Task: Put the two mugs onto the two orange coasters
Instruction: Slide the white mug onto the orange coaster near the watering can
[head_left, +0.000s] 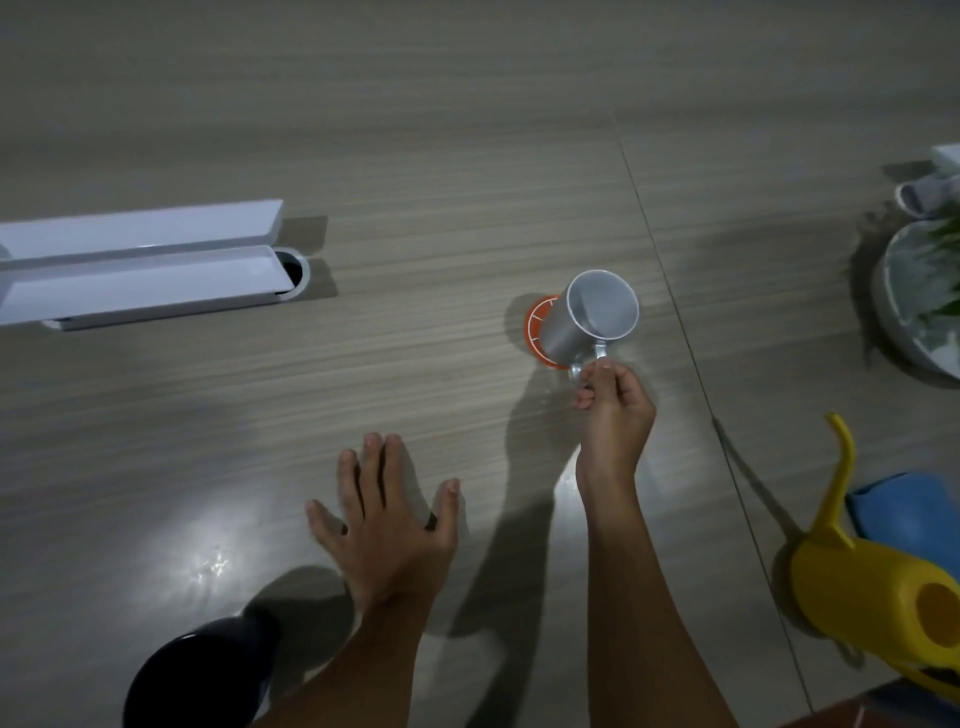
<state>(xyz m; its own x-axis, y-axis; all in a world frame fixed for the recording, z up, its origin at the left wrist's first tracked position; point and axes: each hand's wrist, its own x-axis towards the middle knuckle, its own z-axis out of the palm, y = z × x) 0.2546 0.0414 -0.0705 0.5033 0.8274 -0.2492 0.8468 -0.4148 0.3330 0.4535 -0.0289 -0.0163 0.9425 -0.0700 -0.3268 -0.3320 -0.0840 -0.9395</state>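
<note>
Flanking mug (592, 319), watering can (878, 577), dark mug (200, 675)

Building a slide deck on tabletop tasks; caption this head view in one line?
Right hand sets a silver mug by its handle on an orange coaster; left hand lies flat on table.

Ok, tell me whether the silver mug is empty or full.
Empty: the silver mug shows a bare grey inside through its open mouth, no liquid visible. The right hand holds its handle.
</note>
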